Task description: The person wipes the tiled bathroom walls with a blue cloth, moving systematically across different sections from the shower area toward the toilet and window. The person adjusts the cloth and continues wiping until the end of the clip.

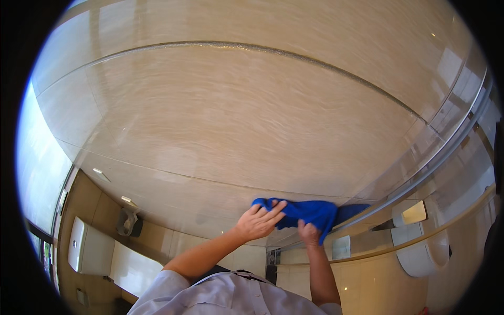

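Observation:
A blue cloth (pixel 311 214) lies bunched against the lower part of a glossy beige tiled wall (pixel 252 130). My left hand (pixel 260 222) holds its left end, with the fingers stretched over the fabric and slightly apart. Farther right, my right hand (pixel 309 232) grips the cloth's lower edge, its fingertips partly hidden by the folds. The cloth's right end comes close to a glass panel (pixel 393 185), where a darker blue patch shows beside it.
At lower left stand a white toilet (pixel 92 250) with its lid (pixel 134 267) down and a waste bin (pixel 129 222). Small pale fittings (pixel 129 201) stick out from the wall. A metal edge (pixel 445 145) curves along the glass; a white urinal (pixel 423 252) shows at right.

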`<state>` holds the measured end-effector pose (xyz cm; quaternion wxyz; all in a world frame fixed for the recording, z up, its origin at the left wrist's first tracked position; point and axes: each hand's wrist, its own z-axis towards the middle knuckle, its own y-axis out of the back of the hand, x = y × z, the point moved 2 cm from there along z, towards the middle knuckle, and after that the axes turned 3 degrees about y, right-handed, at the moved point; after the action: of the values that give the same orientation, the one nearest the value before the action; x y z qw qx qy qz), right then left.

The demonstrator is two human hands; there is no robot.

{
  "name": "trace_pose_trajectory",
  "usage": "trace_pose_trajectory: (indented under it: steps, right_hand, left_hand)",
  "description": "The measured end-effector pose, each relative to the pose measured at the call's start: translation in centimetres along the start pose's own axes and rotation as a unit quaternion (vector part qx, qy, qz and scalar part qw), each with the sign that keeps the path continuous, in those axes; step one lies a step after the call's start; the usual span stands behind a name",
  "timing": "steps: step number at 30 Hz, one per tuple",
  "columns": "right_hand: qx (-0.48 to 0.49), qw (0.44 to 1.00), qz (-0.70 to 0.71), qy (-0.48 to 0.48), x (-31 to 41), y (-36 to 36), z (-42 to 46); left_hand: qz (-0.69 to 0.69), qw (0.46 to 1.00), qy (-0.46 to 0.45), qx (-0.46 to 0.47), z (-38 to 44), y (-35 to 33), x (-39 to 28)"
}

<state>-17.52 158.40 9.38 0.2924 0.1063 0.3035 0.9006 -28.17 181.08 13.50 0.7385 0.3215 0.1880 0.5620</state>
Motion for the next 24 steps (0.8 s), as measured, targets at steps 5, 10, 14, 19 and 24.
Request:
trace_pose_trajectory:
  steps: [5, 10, 14, 19, 24]
  right_hand:
    - [-0.063, 0.998, -0.013, -0.024, 2.5, 4.8, 10.0]
    - [-0.056, 0.994, 0.075, 0.064, 6.9, 3.0, 14.2]
    - [0.042, 0.972, 0.190, 0.129, 12.3, -1.9, 14.3]
    - [0.179, 0.914, 0.342, 0.127, 16.1, -8.6, 9.8]
    - [0.262, 0.893, 0.359, 0.073, 14.4, -10.6, 5.8]
  left_hand:
    - [0.002, 0.998, -0.028, -0.064, 8.6, 3.4, 0.4]
    - [0.083, 0.985, 0.020, -0.148, 6.9, 6.4, 4.8]
    - [0.125, 0.978, 0.094, -0.141, -1.8, 6.0, 8.5]
    - [0.103, 0.970, 0.212, -0.053, -13.5, 3.3, 8.9]
    - [-0.028, 0.953, 0.300, 0.010, -15.5, 0.6, 3.8]
